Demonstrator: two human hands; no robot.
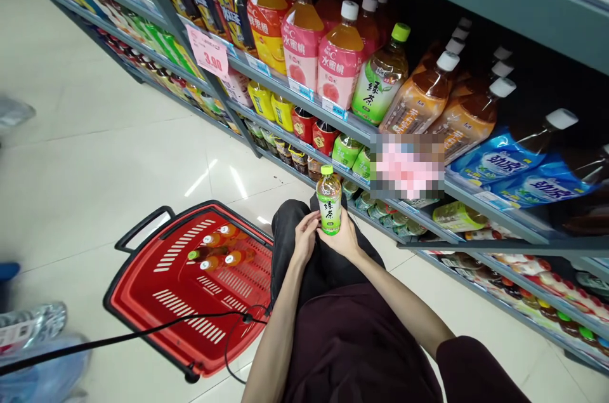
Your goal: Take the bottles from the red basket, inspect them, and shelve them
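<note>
Holding green tea bottle (329,201) upright, both hands cupping its base, forearms bent inward

Green-labelled bottle (329,201), red slotted basket (143,292)

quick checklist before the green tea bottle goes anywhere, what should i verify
1. Grip: the small green tea bottle is held by both the left hand and the right hand: ok.
2. Bottle upright, green cap on: ok.
3. Cap tightly sealed: cannot tell.
4. Room in the red basket: a few orange-capped bottles lie at its far end, the rest of the floor is bare: ok.
5. Black cable lies across the basket's near part: not ok.
6. Shelf gap for this bottle size: the lower shelf is crowded and partly blurred: cannot tell.
</note>
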